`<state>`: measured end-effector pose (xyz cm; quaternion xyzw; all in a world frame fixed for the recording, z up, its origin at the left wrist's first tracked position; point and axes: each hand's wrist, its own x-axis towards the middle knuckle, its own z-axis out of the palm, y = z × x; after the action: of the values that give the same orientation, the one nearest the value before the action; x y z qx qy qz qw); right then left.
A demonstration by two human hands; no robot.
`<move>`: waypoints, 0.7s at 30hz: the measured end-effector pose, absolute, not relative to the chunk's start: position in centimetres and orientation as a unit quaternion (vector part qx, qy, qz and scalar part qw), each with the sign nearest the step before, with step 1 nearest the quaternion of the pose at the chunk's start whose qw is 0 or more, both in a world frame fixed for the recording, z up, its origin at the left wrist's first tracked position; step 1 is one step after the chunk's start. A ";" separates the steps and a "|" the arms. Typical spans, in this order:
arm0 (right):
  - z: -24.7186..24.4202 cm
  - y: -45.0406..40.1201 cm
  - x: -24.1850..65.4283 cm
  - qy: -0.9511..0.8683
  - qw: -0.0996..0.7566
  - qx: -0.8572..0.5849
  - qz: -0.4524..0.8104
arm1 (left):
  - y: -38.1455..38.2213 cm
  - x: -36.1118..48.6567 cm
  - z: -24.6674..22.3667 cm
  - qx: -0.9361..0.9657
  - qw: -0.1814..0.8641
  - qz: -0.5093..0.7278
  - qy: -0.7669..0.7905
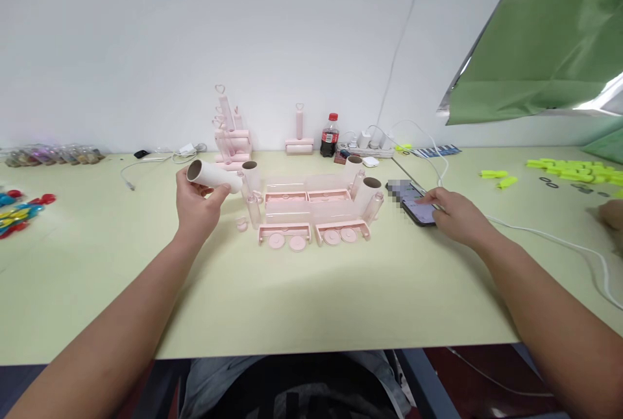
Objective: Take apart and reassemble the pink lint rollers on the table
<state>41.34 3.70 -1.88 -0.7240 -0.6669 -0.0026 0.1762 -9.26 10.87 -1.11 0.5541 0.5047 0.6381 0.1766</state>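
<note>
My left hand (198,202) is closed round a white sticky-paper roll (214,174) with a cardboard core, held tilted above the table. My right hand (455,215) rests at a smartphone (417,203), its index finger stretched out onto the lit screen. Between the hands lie pale pink lint roller frames (285,229), with round pink end caps (276,241) in front of them. Clear covers (289,213) lie behind and between the frames. More paper rolls (366,193) stand upright at both sides, next to translucent pink handles (254,211).
Assembled pink lint rollers (299,127) stand along the wall, beside a cola bottle (329,135) and a power strip (370,150). Neon yellow pieces (574,169) lie at the right, coloured plastic pieces (24,211) at the left. A white cable (549,229) crosses the right side. Another person's hand (612,213) shows at the right edge.
</note>
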 end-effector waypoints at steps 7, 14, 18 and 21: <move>-2.2 3.7 40.3 -0.685 0.182 -0.705 0.020 | 10.8 -9.2 -1.0 0.547 0.180 0.637 0.512; -1.7 3.6 40.3 -0.674 0.195 -0.713 0.019 | 10.9 -9.3 -1.1 0.545 0.180 0.639 0.512; -1.5 3.2 40.5 -0.663 0.202 -0.721 0.012 | 11.0 -9.4 -1.1 0.546 0.179 0.640 0.510; -1.4 3.0 40.5 -0.660 0.203 -0.723 0.007 | 11.0 -9.4 -1.1 0.547 0.175 0.639 0.512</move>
<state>40.51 2.98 -1.36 -0.7234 -0.6598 0.0074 0.2035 -9.37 10.96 -1.13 0.5471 0.5119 0.6388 0.1748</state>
